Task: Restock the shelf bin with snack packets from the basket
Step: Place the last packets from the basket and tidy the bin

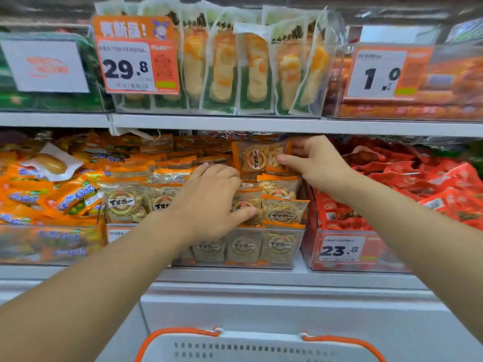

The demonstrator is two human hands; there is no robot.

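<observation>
Fingers of the right hand (pixel 315 163) pinch a snack packet (pixel 257 158) upright at the back of the clear shelf bin (pixel 296 253). At the bin's middle, the left hand (pixel 211 202) presses spread fingers onto stacked packets (pixel 283 209). Below the bin sits the white basket (pixel 258 346).

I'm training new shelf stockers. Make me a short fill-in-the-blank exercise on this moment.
1. The right hand pinches one snack packet just under the upper ____.
2. The left hand rests on packets in the clear bin, which sits left of the bin tagged ____.
3. The basket below has ____ handles.

Missing words: shelf; 23.8; orange
</observation>
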